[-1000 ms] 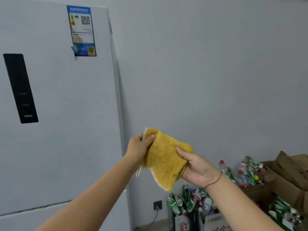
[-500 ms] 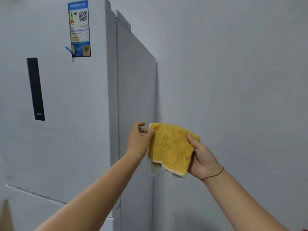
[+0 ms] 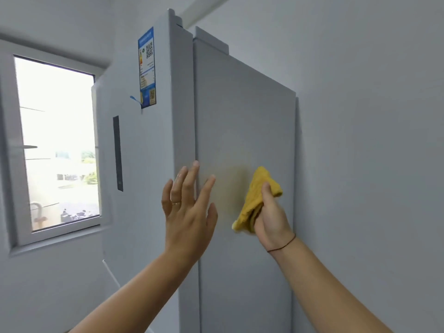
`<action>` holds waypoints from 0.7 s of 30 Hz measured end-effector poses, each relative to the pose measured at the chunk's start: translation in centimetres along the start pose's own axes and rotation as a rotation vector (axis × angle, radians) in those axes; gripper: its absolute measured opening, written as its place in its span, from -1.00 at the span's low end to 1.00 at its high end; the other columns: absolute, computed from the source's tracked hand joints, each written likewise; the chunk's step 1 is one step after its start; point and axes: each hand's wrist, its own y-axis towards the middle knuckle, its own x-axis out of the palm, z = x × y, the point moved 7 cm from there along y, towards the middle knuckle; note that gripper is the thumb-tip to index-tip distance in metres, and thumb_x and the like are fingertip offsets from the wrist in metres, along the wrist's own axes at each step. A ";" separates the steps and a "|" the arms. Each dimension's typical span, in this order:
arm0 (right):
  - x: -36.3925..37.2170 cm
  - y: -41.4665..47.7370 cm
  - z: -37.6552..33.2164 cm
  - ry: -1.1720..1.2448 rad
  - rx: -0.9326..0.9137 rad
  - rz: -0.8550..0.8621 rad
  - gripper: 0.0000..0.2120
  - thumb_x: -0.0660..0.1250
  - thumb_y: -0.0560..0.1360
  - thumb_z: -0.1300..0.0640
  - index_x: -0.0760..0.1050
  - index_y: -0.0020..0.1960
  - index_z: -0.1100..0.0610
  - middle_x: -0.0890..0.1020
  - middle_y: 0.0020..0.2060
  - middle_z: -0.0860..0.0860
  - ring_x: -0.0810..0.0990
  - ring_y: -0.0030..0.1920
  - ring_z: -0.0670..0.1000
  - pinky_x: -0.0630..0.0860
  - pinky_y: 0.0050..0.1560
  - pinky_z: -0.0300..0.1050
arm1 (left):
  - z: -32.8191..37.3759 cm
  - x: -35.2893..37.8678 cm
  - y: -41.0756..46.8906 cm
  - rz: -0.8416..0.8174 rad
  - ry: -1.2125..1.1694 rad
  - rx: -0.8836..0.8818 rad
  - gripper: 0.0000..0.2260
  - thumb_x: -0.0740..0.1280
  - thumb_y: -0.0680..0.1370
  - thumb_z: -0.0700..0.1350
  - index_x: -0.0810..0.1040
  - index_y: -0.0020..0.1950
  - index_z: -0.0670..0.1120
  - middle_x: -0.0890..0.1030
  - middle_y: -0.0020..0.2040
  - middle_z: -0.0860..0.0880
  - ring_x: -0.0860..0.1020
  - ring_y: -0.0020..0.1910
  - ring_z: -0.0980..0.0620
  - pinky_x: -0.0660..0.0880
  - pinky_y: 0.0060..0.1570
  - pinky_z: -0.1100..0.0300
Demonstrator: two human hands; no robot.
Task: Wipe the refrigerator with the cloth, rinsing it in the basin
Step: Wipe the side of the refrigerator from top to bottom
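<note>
The tall white refrigerator (image 3: 242,111) fills the middle of the view, with its door front turned left and its side panel facing me. My right hand (image 3: 271,217) grips the bunched yellow cloth (image 3: 254,195) against the side panel, about halfway across it. My left hand (image 3: 189,203) is raised with fingers spread and straight, at the front corner edge of the refrigerator, holding nothing. I cannot tell whether it touches the surface. The basin is not in view.
A blue energy label (image 3: 147,68) and a dark vertical control strip (image 3: 117,152) sit on the door front. A bright window (image 3: 57,143) is at the left. A grey wall (image 3: 370,140) runs close along the refrigerator's right side.
My left hand has let go of the cloth and opened. My right hand bunched the cloth and brought it to the refrigerator's side. The view swung left, bringing the window into sight.
</note>
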 end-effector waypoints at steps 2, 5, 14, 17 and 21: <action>1.1 1.7 -0.3 -0.188 -0.083 -0.060 -0.44 0.00 0.61 -0.21 0.06 0.55 -0.03 0.31 0.46 0.04 0.35 0.37 -0.04 0.47 0.04 -0.21 | -0.4 0.6 0.1 -0.031 0.069 -0.062 -0.42 0.29 0.46 -0.10 0.29 0.49 -0.09 0.14 0.53 -0.20 0.08 0.53 -0.17 0.03 0.47 -0.12; 3.6 2.8 -1.5 -0.532 -0.418 -0.145 -0.29 -0.03 0.48 -0.43 0.05 0.53 -0.14 0.19 0.52 -0.09 0.11 0.52 -0.07 0.14 0.49 0.03 | -1.0 1.3 0.0 -0.060 0.124 -0.134 -0.37 0.22 0.50 -0.06 0.15 0.54 -0.17 0.03 0.56 -0.21 -0.02 0.56 -0.16 0.00 0.50 -0.11; 8.3 4.7 -2.8 -1.032 -1.162 -0.377 -0.59 0.00 0.60 -0.21 0.30 0.39 -0.16 0.06 0.54 -0.07 -0.09 0.55 0.04 -0.07 0.45 0.33 | -0.4 2.6 -0.1 0.036 0.202 -0.209 -0.37 0.13 0.53 -0.07 0.05 0.55 -0.27 -0.03 0.58 -0.21 -0.01 0.56 -0.19 -0.05 0.52 -0.01; 10.8 5.8 -4.3 -1.043 -1.338 -0.380 -0.66 0.16 0.55 -0.13 0.31 0.30 -0.12 0.05 0.54 0.00 -0.06 0.55 0.12 -0.05 0.42 0.38 | -0.5 2.4 -0.1 0.085 0.245 -0.239 -0.33 0.15 0.53 -0.08 -0.04 0.57 -0.20 -0.06 0.59 -0.18 -0.01 0.56 -0.18 -0.03 0.52 0.02; 13.6 7.7 -7.7 -1.083 -1.465 -0.339 -0.53 0.13 0.56 -0.15 0.19 0.43 -0.08 0.06 0.55 -0.01 -0.08 0.55 0.13 -0.09 0.40 0.42 | -0.5 2.6 -0.1 0.059 0.355 -0.309 -0.31 0.11 0.53 0.03 -0.09 0.58 -0.14 -0.09 0.60 -0.12 -0.02 0.57 -0.12 -0.02 0.52 0.02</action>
